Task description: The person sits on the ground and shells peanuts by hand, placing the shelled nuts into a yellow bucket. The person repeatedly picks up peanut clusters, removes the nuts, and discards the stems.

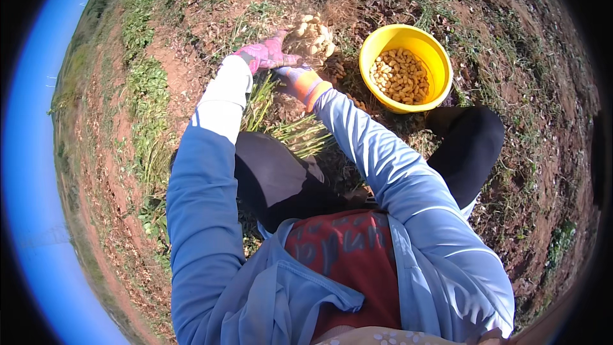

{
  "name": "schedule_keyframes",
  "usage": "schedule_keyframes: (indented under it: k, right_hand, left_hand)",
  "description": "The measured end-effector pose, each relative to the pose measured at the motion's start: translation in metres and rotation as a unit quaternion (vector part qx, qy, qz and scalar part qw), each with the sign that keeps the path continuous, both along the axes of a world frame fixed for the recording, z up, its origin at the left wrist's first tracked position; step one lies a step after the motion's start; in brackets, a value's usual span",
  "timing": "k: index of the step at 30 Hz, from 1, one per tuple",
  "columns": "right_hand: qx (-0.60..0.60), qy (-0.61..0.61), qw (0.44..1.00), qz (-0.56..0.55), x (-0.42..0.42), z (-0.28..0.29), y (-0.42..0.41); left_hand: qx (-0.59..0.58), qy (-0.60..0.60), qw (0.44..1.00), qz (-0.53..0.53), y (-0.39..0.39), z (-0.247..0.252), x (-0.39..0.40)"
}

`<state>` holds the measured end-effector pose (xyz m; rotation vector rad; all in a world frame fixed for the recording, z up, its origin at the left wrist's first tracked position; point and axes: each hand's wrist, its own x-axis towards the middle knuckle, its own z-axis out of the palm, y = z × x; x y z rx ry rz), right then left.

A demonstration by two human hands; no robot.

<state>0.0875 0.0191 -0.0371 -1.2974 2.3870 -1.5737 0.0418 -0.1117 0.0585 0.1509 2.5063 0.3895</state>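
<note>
My left hand (pixel 265 54), in a pink patterned glove, is around a bunch of pulled peanut plants just below their roots. Pale peanut pods (pixel 314 36) hang in a cluster at the root end, beyond my fingers. My right hand (pixel 297 78), in a purplish glove with an orange cuff, grips the same bunch close beside the left; its fingertips are partly hidden. Green stems (pixel 258 103) trail from under my hands towards my lap. To the right stands a yellow bucket (pixel 445 76) with loose peanut pods (pixel 401 75) covering its bottom.
More cut green stems (pixel 304 135) lie by my bent knee (pixel 273 167). My other knee (pixel 471 148) is just below the bucket. Dry roots (pixel 341 9) and some darker pods (pixel 336 68) lie on the soil beyond my hands. A row of leafy plants (pixel 147 81) runs along the left.
</note>
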Motion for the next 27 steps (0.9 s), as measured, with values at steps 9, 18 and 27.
schedule_keyframes:
  k: [9, 18, 27]
  right_hand:
    - [-0.246, -0.433, 0.861, 0.101, -0.002, -0.023, -0.016]
    - [-0.014, 0.041, 0.999, 0.031, -0.018, -0.02, -0.011]
    - [-0.004, -0.377, 0.921, 0.092, -0.001, -0.004, 0.019]
  left_hand:
    - [0.05, 0.101, 0.988, -0.102, -0.025, 0.009, -0.006]
    - [0.054, 0.111, 0.992, 0.036, 0.008, -0.007, -0.017]
    - [-0.156, 0.233, 0.96, 0.009, 0.036, -0.013, -0.002]
